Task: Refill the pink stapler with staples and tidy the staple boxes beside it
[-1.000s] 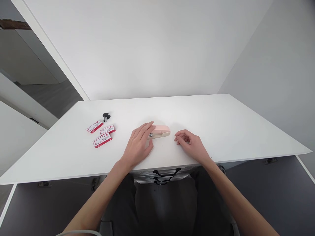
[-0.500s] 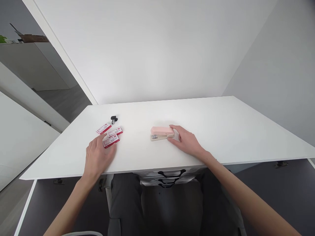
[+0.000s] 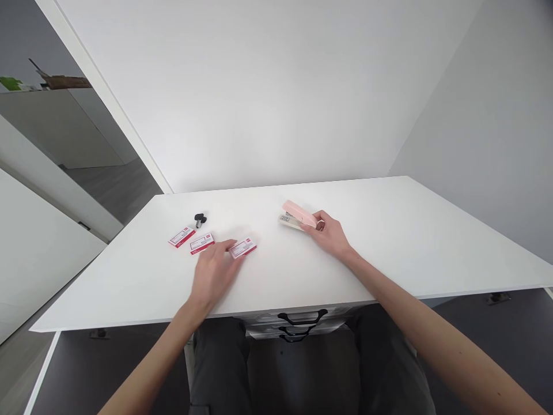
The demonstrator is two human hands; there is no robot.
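A: Specify the condition of the left hand.

B: The left hand (image 3: 212, 274) pinches a red-and-white box (image 3: 242, 248) between thumb and fingertips. The box sits left of centre above the white desk (image 3: 389, 242); contact with the surface cannot be determined.

A: Specify the right hand.

B: The right hand (image 3: 330, 235) grips the right end of a pink stapler (image 3: 298, 213), thumb on the near side. The stapler is near the desk's centre, right of the box, its free end directed left and far. Its upper arm and base stand apart at that end.

A: List adjacent items.

B: Two further boxes (image 3: 182, 237) lie to the left. A small black-and-metal item (image 3: 200, 220) rests just beyond them, on the far side.
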